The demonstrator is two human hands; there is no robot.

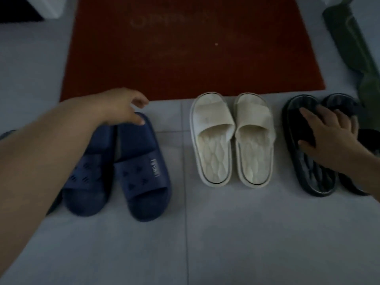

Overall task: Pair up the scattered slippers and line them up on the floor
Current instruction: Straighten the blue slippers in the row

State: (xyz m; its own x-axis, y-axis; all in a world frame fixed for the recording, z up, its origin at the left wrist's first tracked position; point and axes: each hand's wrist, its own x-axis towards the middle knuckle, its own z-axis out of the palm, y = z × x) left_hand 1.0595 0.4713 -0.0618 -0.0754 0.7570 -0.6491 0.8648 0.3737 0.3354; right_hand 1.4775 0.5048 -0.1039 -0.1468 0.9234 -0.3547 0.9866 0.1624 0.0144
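Three pairs lay in a row on the tiled floor (205, 233), all placed relative to the red doormat (191, 48). The cream slippers (232, 138) sat side by side, touching, just below the mat's near edge. The navy slippers (117, 167) lay below the mat's left corner, toes close together and heels splayed apart. The black slippers (308, 161) lay below its right corner, close beside each other.

Your left hand (121, 108) rested at the toe end of the navy pair, fingers loosely curled and fingertips on the rim of the inner slipper; nothing was pinched. Your right hand (329, 132) lay spread, palm down, across the straps of the black pair, pressing rather than gripping.

Judged step: final alignment, pairing apparently done. Next move called for swinging the navy heels parallel and levelling both outer pairs with the cream pair. A dark shape at the frame's left edge could not be identified.
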